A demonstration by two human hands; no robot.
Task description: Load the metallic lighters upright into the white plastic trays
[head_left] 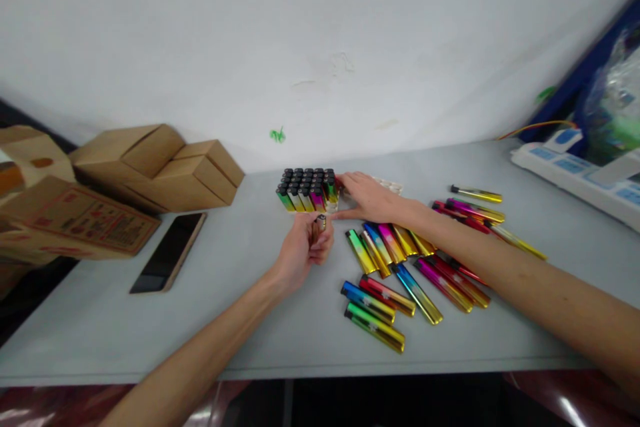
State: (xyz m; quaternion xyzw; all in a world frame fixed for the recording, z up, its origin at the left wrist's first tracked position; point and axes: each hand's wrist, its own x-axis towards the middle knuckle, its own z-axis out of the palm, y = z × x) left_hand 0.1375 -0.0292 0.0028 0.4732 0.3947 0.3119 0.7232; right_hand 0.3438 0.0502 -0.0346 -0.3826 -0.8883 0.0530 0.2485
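A shiny lighter (pixel 317 229) sits gripped in the left hand (pixel 305 250), just in front of the packed tray (pixel 307 190). The right hand (pixel 367 197) lies flat and open, touching the tray's side. It looks like filling time; the lighter must go in standing straight, while more loose lighters (pixel 400 273) wait on the grey table (pixel 240 307).
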